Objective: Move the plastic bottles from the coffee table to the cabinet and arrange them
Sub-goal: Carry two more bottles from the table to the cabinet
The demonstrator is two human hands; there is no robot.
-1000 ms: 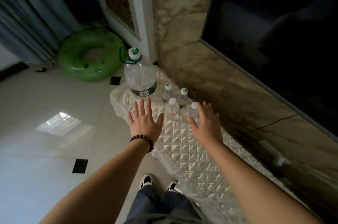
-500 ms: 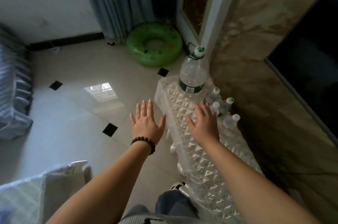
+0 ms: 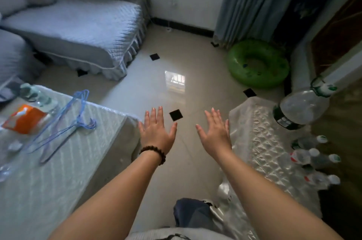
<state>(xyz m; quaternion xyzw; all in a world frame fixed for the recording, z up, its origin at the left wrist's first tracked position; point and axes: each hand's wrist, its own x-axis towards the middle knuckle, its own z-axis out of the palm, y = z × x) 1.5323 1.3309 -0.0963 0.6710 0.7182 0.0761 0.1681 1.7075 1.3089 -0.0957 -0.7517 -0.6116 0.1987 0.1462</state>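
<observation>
Two surfaces flank the floor gap: the coffee-table desk (image 3: 64,171) at left, the cabinet (image 3: 260,151) at right. On the cabinet's far end stands a large bottle (image 3: 301,106); nearer, by the wall, a cluster of small bottles (image 3: 313,158), upright, long axes vertical, caps up though splayed rightward by the lens. One bottle (image 3: 37,96) remains at the desk's far left, blurred, apparently lying on its side. Judged mostly done, some left. Left hand (image 3: 156,134) and right hand (image 3: 215,135) hover between, fingers spread wide, each grip empty.
</observation>
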